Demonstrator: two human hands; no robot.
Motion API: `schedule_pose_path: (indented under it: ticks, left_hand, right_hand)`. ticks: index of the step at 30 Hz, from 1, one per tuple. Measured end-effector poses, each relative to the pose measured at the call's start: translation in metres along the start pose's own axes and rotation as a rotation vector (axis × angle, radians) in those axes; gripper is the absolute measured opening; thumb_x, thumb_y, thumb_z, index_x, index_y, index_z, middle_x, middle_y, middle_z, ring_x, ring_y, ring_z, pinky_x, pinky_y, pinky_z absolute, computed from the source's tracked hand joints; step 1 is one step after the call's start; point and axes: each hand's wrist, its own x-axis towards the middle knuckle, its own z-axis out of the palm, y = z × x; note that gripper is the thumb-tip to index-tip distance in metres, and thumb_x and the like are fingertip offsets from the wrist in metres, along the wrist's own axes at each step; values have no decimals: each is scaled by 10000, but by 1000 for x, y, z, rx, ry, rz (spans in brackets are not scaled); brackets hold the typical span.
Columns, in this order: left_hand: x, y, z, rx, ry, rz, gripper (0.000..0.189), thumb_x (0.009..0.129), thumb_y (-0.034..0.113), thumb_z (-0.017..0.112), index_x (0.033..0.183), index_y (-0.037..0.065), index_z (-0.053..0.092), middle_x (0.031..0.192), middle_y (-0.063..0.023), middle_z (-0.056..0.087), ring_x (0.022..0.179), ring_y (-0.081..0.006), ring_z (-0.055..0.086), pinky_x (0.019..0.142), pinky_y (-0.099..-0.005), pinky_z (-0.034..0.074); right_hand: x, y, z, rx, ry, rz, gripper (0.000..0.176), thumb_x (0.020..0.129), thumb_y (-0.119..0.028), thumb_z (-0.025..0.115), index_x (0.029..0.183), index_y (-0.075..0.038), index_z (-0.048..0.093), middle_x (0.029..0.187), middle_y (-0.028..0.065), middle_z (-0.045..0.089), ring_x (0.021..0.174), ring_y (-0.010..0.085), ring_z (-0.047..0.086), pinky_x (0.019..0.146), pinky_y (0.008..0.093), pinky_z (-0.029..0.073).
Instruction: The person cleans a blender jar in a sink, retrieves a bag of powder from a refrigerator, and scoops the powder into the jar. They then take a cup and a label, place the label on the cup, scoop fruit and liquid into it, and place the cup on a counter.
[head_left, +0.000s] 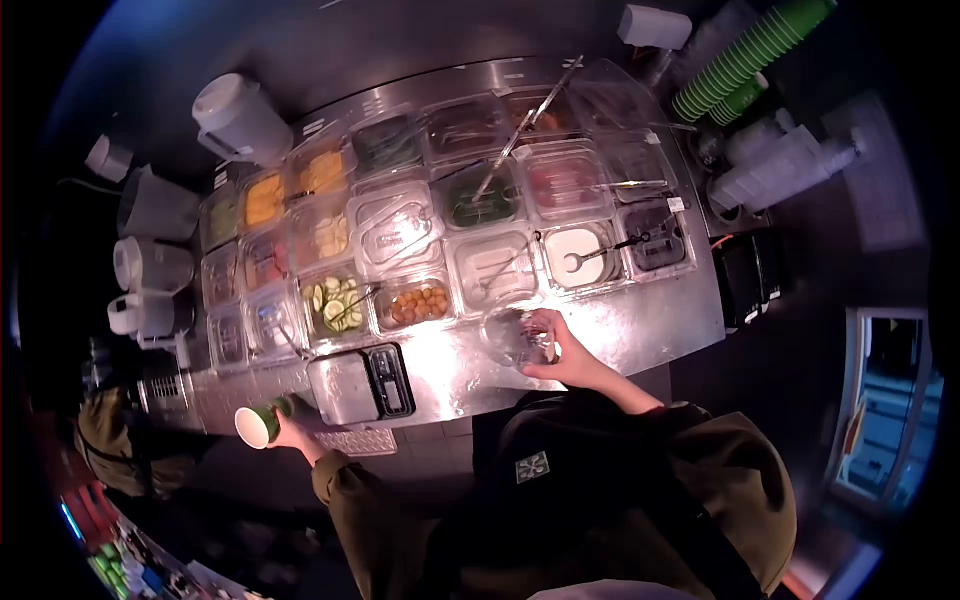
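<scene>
In my left hand point(290, 432), at the lower left beyond the counter's front edge, is a green paper cup point(258, 427), tipped so its white inside faces me. My right hand point(568, 352) has its fingers closed round the side of a clear plastic cup point(512, 335) over the steel counter. Just beyond that cup are a clear tub with a pale utensil point(495, 270) and a tub of white creamy food point(580, 255) with a dark-handled spoon. A flat scale point(345, 385) with a black display panel lies between my hands.
Rows of clear tubs cover the steel counter point(650, 325), including lime slices point(337, 303), brown balls point(417, 303) and yellow fruit point(265, 198). Long tongs point(530, 122) stick up. White jugs point(240, 118) line the left; stacked green cups point(750, 62) stand at the upper right. Another person's sleeve point(105, 425) shows at left.
</scene>
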Motion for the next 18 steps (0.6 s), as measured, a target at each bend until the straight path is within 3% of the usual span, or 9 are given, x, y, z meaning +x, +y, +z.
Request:
schedule_pose_path:
  ticks: [3, 6, 7, 9, 11, 13, 14, 15, 18]
  left_hand:
    - [-2, 12, 18, 31, 57, -2, 692, 630, 98, 798, 1168, -22, 381, 1119, -194, 503, 929, -262, 535, 749, -389, 509]
    - [-10, 40, 9, -46, -177, 22, 814, 614, 169, 829, 1198, -70, 314, 1156, -213, 459, 973, -260, 508, 835, -387, 470]
    - [0, 27, 3, 345, 44, 6, 758, 650, 169, 809, 1202, -68, 347, 1171, -205, 451, 988, -253, 490, 860, -388, 443]
    - [-20, 15, -19, 508, 357, 272, 662, 683, 160, 777, 1181, -52, 395, 1184, -190, 442, 1014, -246, 459, 894, -393, 405]
    - [-90, 73, -14, 74, -206, 337, 702, 673, 176, 765, 1233, -16, 386, 1207, -184, 429, 1041, -246, 445, 924, -391, 373]
    - [-188, 143, 16, -243, -806, 18, 769, 674, 217, 736, 1283, -5, 322, 1177, -183, 451, 1075, -265, 466, 912, -361, 390]
    - [-236, 159, 33, -380, -985, 78, 811, 661, 197, 731, 1316, 26, 285, 1192, -180, 450, 1100, -266, 460, 925, -359, 385]
    - [-268, 171, 46, -518, -1161, 143, 857, 648, 177, 726, 1348, 57, 247, 1207, -177, 448, 1125, -267, 454, 938, -357, 380]
    - [-294, 182, 67, -547, -1243, -237, 1038, 595, 316, 810, 1389, 151, 162, 1235, -175, 442, 1143, -307, 454, 966, -397, 359]
  right_hand:
    - [7, -6, 9, 47, 85, 188, 799, 685, -145, 757, 1274, -16, 234, 1240, 131, 424, 1168, 222, 404, 987, 345, 311]
    - [18, -8, 31, -4, 128, 150, 818, 684, -151, 757, 1287, -11, 222, 1248, 135, 408, 1180, 222, 387, 985, 343, 314]
    - [24, -7, 39, -46, 137, 116, 825, 683, -154, 759, 1290, -11, 218, 1251, 137, 403, 1181, 223, 384, 985, 342, 313]
    - [39, -9, 59, -11, 190, -30, 805, 666, -215, 758, 1267, 13, 273, 1196, 180, 390, 1118, 272, 414, 951, 366, 338]
    - [54, -37, 69, -106, 157, -17, 832, 659, -237, 762, 1271, 32, 267, 1210, 206, 375, 1137, 297, 400, 963, 388, 322]
    - [65, -47, 78, -252, 91, -32, 879, 658, -255, 764, 1294, 44, 235, 1217, 232, 366, 1147, 340, 385, 994, 396, 299]
    - [74, -62, 74, -324, -54, -21, 900, 654, -255, 766, 1303, 60, 227, 1234, 257, 348, 1163, 381, 362, 1013, 409, 286]
    - [73, -55, 77, -373, -85, -155, 887, 676, -286, 743, 1322, 37, 228, 1248, 275, 345, 1174, 399, 349, 1009, 422, 290]
    - [88, -41, 21, -438, -280, -255, 651, 766, -280, 651, 1284, -12, 361, 1253, 228, 391, 1169, 361, 384, 987, 417, 323]
